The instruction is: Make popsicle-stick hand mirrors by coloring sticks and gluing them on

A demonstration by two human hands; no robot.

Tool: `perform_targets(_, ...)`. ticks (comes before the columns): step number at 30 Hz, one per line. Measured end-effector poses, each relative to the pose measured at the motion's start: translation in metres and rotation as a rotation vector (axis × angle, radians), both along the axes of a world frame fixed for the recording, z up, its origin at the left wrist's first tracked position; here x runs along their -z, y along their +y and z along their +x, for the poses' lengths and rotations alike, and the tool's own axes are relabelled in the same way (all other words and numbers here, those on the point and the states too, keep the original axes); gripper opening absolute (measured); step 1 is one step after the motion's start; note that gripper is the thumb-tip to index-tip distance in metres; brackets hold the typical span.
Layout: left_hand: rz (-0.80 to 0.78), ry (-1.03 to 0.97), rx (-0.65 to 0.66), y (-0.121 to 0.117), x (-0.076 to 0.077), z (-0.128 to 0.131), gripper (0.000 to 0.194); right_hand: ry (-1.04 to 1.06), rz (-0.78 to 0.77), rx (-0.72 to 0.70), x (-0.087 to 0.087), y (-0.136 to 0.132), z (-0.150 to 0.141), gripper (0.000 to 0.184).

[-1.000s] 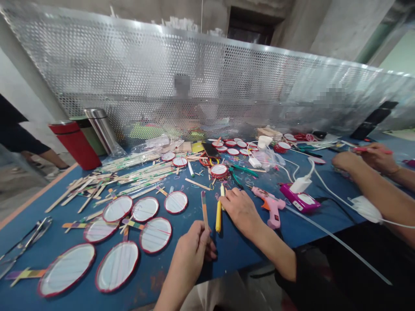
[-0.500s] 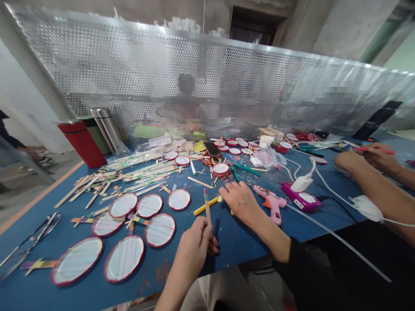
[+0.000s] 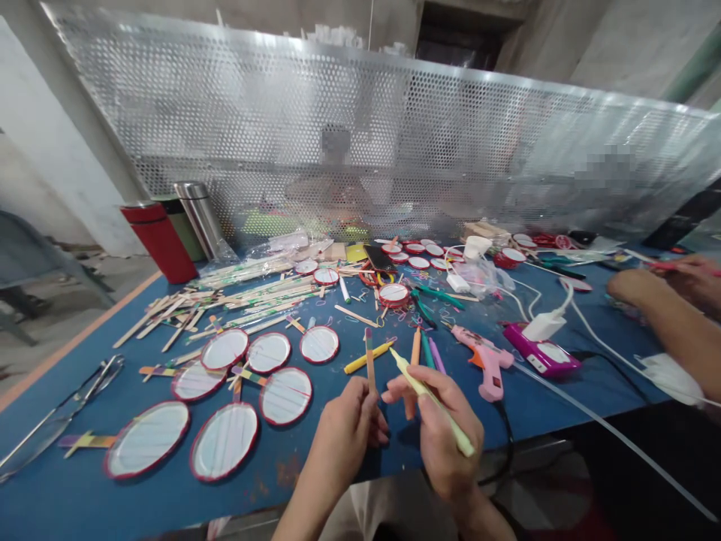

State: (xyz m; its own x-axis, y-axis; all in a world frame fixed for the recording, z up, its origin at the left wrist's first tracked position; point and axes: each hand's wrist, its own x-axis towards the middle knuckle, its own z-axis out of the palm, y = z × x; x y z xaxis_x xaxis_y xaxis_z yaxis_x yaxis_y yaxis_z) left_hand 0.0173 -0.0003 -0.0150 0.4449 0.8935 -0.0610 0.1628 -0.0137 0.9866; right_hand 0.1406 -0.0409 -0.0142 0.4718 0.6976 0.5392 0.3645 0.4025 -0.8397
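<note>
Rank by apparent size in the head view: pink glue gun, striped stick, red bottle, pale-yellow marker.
1. Red bottle
2. Pink glue gun
3. Pale-yellow marker, partly covered
4. Striped stick, lower end hidden

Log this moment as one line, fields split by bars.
Left hand: holds stick | right hand: holds pale marker | near: yellow marker, orange marker, glue gun | also: red-rimmed discs, red bottle

Left hand (image 3: 350, 424) pinching the painted craft stick (image 3: 370, 364), which points to twelve o'clock, while the right hand (image 3: 447, 458) angles a pale-yellow marker (image 3: 417, 384) toward eleven, tip near the stick! Pink glue gun (image 3: 490, 367) at two from the hands, red flask (image 3: 158, 242) at ten.
</note>
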Motion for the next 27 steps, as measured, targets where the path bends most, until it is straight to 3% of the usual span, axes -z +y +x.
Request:
perform_targets(4,0.022,0.02,-0.003,-0.001,-0.006,-0.001,0.02,-0.121,0.022,0.036,0.0,0.001,-0.006,0.011)
perform_targets(9,0.044,0.075,-0.006,0.0,-0.011,-0.004,0.019,-0.281,0.041,-0.039,0.001,0.0,-0.005,0.007)
perform_targets(16,0.06,0.09,0.015,0.001,-0.012,-0.005,0.018,-0.299,-0.016,-0.097,0.001,0.006,-0.004,0.005)
perform_targets(27,0.045,0.094,0.037,0.002,-0.011,-0.006,0.019,-0.265,-0.016,-0.054,0.0,0.005,-0.005,0.003)
